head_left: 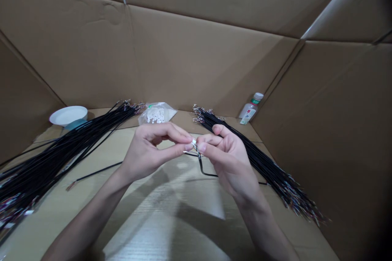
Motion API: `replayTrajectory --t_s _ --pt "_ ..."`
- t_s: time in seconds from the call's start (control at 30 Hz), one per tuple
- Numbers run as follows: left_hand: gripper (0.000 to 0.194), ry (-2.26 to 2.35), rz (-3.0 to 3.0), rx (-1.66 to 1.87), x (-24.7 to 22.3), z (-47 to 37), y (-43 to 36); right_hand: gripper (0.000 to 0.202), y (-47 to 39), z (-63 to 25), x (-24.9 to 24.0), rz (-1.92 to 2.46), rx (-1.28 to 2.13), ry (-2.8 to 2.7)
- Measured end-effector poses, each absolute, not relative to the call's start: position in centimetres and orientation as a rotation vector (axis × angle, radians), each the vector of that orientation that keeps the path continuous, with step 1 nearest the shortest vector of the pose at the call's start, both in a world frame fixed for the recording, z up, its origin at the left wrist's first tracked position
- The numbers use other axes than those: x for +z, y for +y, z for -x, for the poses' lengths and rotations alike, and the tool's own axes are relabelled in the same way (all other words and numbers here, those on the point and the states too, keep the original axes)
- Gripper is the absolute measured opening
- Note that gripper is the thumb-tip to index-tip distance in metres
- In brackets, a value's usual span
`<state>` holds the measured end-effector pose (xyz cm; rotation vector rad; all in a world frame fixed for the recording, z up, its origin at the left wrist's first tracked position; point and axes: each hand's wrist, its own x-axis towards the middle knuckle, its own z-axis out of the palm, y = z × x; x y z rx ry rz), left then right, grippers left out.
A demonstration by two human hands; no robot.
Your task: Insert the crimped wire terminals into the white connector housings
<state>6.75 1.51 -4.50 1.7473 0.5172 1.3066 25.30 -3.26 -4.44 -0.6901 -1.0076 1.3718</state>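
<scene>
My left hand [159, 147] pinches a small white connector [194, 142] between thumb and forefinger, in the middle of the head view. Facing it, my right hand [225, 153] grips the thin wires [197, 151] at the end of a black cable [201, 167], close against the connector. Below the hands the cable bends and runs right, behind my right hand. Its other stripped end [72, 185] lies on the table to the left of my left wrist. Fingertips hide how far the wires sit in the connector.
A large bundle of black cables [76, 142] lies on the left, another cable bundle [260, 151] on the right. At the back are a bag of white connectors [157, 113], a white bowl [69, 115] and a bottle [251, 109]. Cardboard walls [196, 61] enclose the table.
</scene>
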Motion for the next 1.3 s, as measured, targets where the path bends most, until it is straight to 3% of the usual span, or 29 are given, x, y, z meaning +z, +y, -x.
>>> replayTrajectory --t_s 0.7,0.87,1.0,1.17,1.3 --pt "0.019 0.485 -1.628 1.355 -4.7 -7.5 0.8 0.046 -3.7 -25.1 -4.2 0.68 1.201 -1.088" --pt "0.009 0.559 -1.568 1.359 -5.2 -8.0 1.7 0.046 -3.0 -25.6 -4.1 0.666 1.204 -1.064" --pt "0.026 0.779 -1.84 1.19 -8.7 -9.3 4.8 0.042 -2.5 -26.8 -3.4 0.64 1.156 -1.005" --pt "0.013 0.86 -2.086 0.913 -17.2 -12.8 7.0 0.043 -2.5 -28.2 -2.6 0.632 1.092 -0.92" --pt "0.027 0.927 -2.197 0.845 -22.4 -15.2 6.4 0.041 -2.6 -28.9 -2.3 0.667 1.01 -0.902"
